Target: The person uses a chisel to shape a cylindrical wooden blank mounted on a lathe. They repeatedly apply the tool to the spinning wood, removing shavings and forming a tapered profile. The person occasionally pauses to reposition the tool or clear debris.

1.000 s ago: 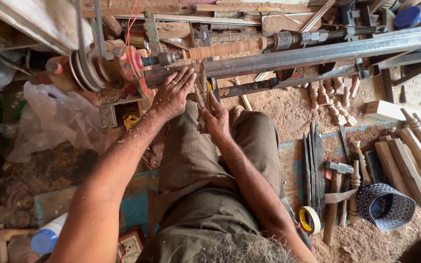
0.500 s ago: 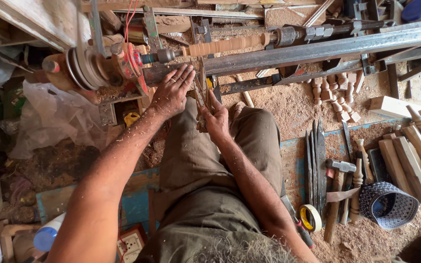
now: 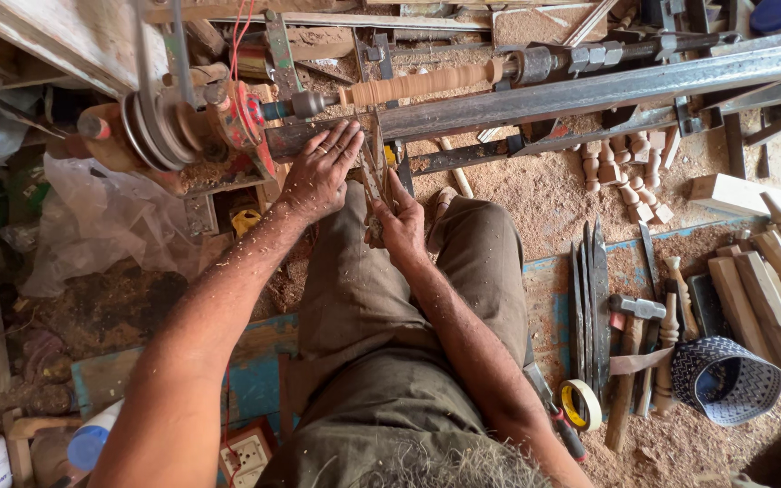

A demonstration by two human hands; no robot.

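While the turned wooden spindle (image 3: 422, 83) sits mounted above the steel lathe rail (image 3: 589, 90), keep the left hand (image 3: 318, 172) flat and unclenched against the rail; the right hand (image 3: 401, 221) grips what appears to be calipers (image 3: 374, 176) just below the spindle.

Noted on sawdust floor: hammer (image 3: 636, 310), tape roll (image 3: 580, 404), basket (image 3: 725, 380), chisels (image 3: 589, 289), turned pegs (image 3: 625, 176), plastic bag (image 3: 92, 221).

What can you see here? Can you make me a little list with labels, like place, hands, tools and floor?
place: a wood lathe low over a sawdust floor
workpiece: a ribbed wooden spindle mounted on the lathe
left hand: flat on the lathe rail
right hand: grip closed on a thin metal tool pointing at the spindle
tools nearby: chisels, a hammer, a tape roll
floor: turned wooden pieces
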